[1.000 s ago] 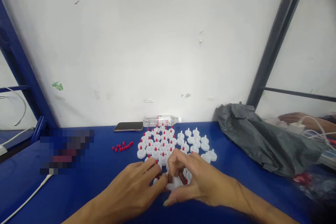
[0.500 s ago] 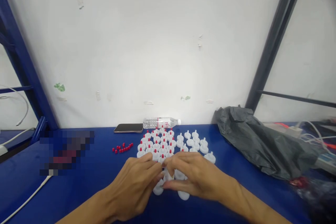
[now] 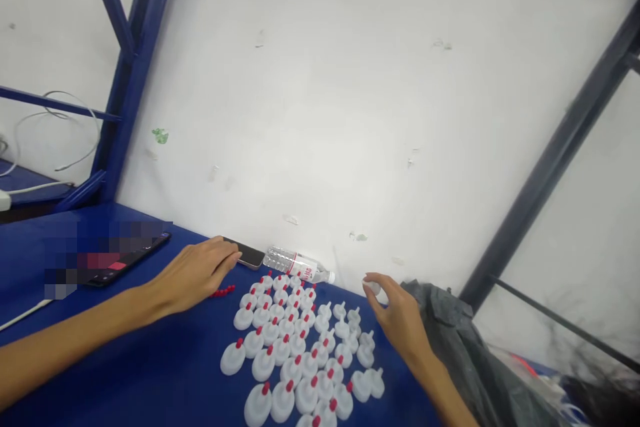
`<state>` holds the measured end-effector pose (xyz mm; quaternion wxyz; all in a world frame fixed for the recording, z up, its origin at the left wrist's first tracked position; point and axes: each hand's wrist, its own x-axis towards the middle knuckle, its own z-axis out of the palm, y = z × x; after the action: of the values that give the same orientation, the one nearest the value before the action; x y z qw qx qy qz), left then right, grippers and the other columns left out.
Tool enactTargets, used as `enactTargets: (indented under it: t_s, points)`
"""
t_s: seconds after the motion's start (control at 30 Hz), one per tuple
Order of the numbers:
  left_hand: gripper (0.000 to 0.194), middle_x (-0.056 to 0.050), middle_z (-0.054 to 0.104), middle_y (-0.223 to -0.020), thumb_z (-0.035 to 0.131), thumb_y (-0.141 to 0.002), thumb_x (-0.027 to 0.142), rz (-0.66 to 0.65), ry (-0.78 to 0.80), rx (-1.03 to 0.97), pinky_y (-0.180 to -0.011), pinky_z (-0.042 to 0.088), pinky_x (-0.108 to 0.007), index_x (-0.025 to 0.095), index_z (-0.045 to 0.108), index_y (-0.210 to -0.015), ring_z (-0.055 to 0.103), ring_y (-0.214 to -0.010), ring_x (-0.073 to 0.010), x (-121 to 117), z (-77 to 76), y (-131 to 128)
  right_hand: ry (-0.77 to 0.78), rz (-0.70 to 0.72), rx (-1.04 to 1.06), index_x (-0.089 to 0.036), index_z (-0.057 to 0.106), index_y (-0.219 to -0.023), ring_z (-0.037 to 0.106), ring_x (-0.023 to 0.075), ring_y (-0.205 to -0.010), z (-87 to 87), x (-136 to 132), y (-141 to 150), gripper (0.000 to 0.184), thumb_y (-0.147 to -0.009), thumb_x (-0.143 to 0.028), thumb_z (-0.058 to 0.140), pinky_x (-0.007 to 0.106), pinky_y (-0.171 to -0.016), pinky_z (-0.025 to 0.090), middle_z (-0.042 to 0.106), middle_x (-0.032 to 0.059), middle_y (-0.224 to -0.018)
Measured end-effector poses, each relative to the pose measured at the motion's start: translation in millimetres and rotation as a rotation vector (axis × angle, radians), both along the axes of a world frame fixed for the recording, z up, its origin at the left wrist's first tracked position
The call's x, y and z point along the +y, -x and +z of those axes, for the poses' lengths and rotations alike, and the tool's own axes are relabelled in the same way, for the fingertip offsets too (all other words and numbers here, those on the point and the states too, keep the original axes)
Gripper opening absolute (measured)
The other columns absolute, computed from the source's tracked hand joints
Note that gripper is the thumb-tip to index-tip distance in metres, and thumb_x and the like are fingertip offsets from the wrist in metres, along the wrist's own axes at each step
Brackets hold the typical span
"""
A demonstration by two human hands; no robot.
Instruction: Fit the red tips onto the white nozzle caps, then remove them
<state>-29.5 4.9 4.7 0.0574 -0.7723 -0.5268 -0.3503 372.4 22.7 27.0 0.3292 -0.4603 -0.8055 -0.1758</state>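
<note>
My left hand [image 3: 205,273] is palm down at the left, over a small row of red tip caps [image 3: 223,291]. Its fingers are stretched out, with nothing visible in them, and it hides part of the row. At the right, my right hand [image 3: 397,310] pinches a white spout cap [image 3: 373,287] between thumb and fingers, raised above the table. Between the hands stand many white spout caps with red tips [image 3: 263,361], packed in rows. Beside them, nearer my right hand, is a group of white spout caps without red tips [image 3: 361,385].
A clear plastic bottle [image 3: 295,263] lies along the wall next to a phone [image 3: 250,255]. Another dark device [image 3: 135,259], partly blurred out, lies at the left with a white cable. A dark grey plastic bag [image 3: 465,340] covers the right side. Blue metal posts [image 3: 143,53] frame the table.
My hands were together over the near caps; they have moved apart, the left to the red tip caps, the right up and right with a white spout cap. The view has tilted.
</note>
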Motion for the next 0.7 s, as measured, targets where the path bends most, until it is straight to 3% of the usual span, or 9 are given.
enactTargets:
  t_s: [0.17,0.27,0.4,0.5,0.7]
  points:
    - [0.028,-0.004,0.065,-0.091,0.04,-0.097,0.032,0.052,-0.042,0.066,-0.076,0.041,-0.03,0.021,0.064,-0.09,0.055,-0.093,-0.0227,18.3,-11.9,19.5,0.056,-0.073,-0.153,-0.021,0.061,-0.103,0.062,0.0264,-0.106,-27.6,23.9,-24.1,0.018,-0.097,-0.029,0.046,0.042,-0.091,0.048,0.066,0.0091,-0.118]
    - [0.029,-0.005,0.067,-0.098,0.038,-0.098,0.032,0.059,-0.018,0.105,-0.084,0.045,-0.032,0.022,0.065,-0.098,0.057,-0.097,-0.0225,18.6,-11.2,20.4,0.036,-0.099,-0.213,-0.02,0.063,-0.099,0.063,0.0263,-0.097,-36.9,31.4,-34.7,0.018,-0.096,-0.026,0.046,0.041,-0.087,0.046,0.068,0.0092,-0.107]
    - [0.029,-0.007,0.068,-0.106,0.038,-0.098,0.032,0.112,-0.016,0.21,-0.088,0.05,-0.037,0.022,0.061,-0.112,0.061,-0.101,-0.0233,12.4,-4.8,17.9,0.063,-0.125,-0.213,-0.019,0.066,-0.094,0.064,0.0244,-0.086,-38.1,35.3,-41.9,0.019,-0.094,-0.025,0.048,0.037,-0.08,0.043,0.07,0.0087,-0.092]
    - [0.027,-0.007,0.071,-0.097,0.039,-0.098,0.033,0.132,-0.01,0.317,-0.082,0.055,-0.038,0.025,0.064,-0.103,0.066,-0.091,-0.0235,8.8,-0.6,18.1,0.109,-0.144,-0.192,-0.018,0.066,-0.092,0.065,0.0241,-0.083,-35.1,32.2,-45.0,0.017,-0.093,-0.025,0.05,0.036,-0.078,0.039,0.07,0.0086,-0.087]
    - [0.03,-0.008,0.074,-0.105,0.037,-0.098,0.031,0.116,-0.019,0.501,-0.079,0.06,-0.04,0.032,0.067,-0.104,0.067,-0.1,-0.0262,10.1,1.7,19.1,0.217,-0.112,-0.085,-0.013,0.067,-0.086,0.064,0.0161,-0.071,-29.6,21.9,-52.1,0.025,-0.093,-0.021,0.045,0.031,-0.07,0.031,0.071,0.0094,-0.076]
